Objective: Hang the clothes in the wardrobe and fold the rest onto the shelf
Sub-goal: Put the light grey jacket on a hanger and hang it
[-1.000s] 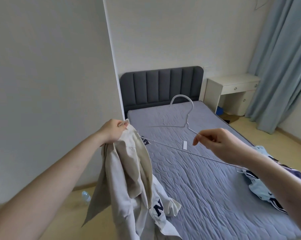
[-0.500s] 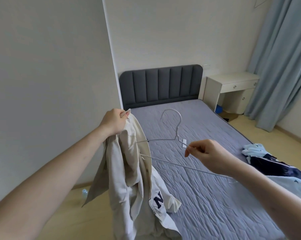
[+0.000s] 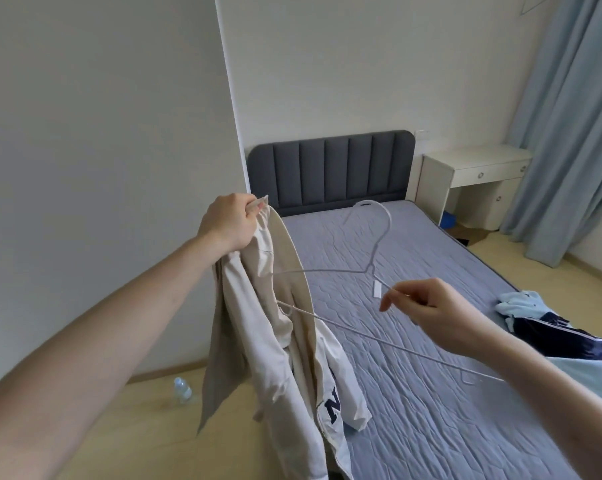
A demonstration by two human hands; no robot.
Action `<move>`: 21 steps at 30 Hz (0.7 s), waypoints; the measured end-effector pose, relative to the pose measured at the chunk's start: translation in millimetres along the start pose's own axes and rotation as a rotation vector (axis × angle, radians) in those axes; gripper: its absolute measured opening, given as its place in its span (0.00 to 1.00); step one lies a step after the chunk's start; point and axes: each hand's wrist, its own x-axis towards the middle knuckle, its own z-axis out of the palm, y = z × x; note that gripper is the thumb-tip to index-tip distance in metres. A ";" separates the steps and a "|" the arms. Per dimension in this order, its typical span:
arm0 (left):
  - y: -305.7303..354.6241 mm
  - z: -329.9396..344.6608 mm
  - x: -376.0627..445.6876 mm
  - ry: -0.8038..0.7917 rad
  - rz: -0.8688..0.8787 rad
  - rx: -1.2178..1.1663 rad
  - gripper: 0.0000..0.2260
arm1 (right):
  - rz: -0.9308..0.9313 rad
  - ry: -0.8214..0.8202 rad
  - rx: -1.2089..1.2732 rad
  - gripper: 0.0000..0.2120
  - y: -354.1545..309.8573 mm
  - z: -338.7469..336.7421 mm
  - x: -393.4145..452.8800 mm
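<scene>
My left hand [image 3: 228, 226] grips the collar of a cream jacket [image 3: 268, 341] and holds it up over the left edge of the bed. The jacket hangs down, with dark blue letters low on its front. My right hand [image 3: 431, 311] pinches the upper arm of a thin white wire hanger [image 3: 330, 270] near its neck. The hanger's left end sits inside the jacket's open neck; its hook points toward the headboard. A pile of light blue and navy clothes [image 3: 549, 334] lies on the bed's right side.
The grey quilted bed [image 3: 413, 393] fills the middle, with a dark padded headboard [image 3: 330, 168] behind. A white nightstand [image 3: 472, 181] and blue curtain [image 3: 569, 133] stand at the right. A plastic bottle [image 3: 182, 389] lies on the wooden floor by the left wall.
My right hand has pushed the hanger leftward, and its left end has gone into the jacket's neck. My left hand has lifted the collar slightly higher.
</scene>
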 end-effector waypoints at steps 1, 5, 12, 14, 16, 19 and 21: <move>-2.6 0.8 -0.5 -0.001 -0.017 0.006 0.23 | 0.002 0.002 0.001 0.13 1.0 -3.3 -4.3; 4.5 8.1 -6.2 -0.029 -0.005 -0.030 0.24 | 0.044 -0.012 0.003 0.12 7.7 7.6 -8.4; 55.7 8.8 -21.3 -0.045 0.159 -0.217 0.25 | 0.053 -0.064 0.114 0.15 19.0 58.7 28.0; 69.6 6.4 -26.7 -0.036 0.211 -0.280 0.25 | 0.047 -0.039 0.154 0.15 18.5 73.3 36.8; 77.9 0.9 -35.3 -0.055 0.221 -0.372 0.25 | 0.061 0.026 0.217 0.18 21.4 82.0 43.2; 84.9 -8.4 -55.8 -0.206 0.239 -0.483 0.22 | 0.039 0.157 0.347 0.26 25.2 94.8 43.9; 84.8 -11.4 -71.6 -0.369 0.238 -0.474 0.20 | -0.001 0.259 0.440 0.29 26.0 104.2 40.6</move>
